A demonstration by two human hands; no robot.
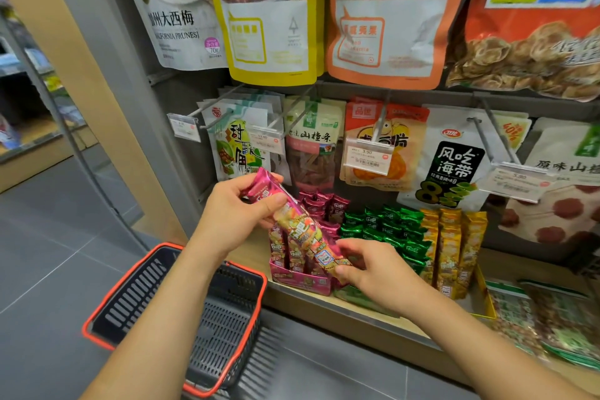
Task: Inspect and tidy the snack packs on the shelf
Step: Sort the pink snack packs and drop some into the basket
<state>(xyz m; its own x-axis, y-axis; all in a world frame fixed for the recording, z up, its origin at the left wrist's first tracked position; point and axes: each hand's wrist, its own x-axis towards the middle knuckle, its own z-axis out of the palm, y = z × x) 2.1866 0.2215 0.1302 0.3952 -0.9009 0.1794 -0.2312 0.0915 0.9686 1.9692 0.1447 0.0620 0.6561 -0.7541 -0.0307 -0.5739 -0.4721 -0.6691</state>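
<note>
The left hand pinches the pink snack pack by its top, the right hand by its bottom, above the pink box on the shelf. Fingers cover both ends, and its print is blurred.

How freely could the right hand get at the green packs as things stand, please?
Probably yes: the green packs stand open just behind the right hand, nothing between them, but it pinches the pink pack and must let go first.

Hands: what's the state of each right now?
Left hand: grips the top end of the pink pack.
Right hand: pinches its bottom end.
</note>
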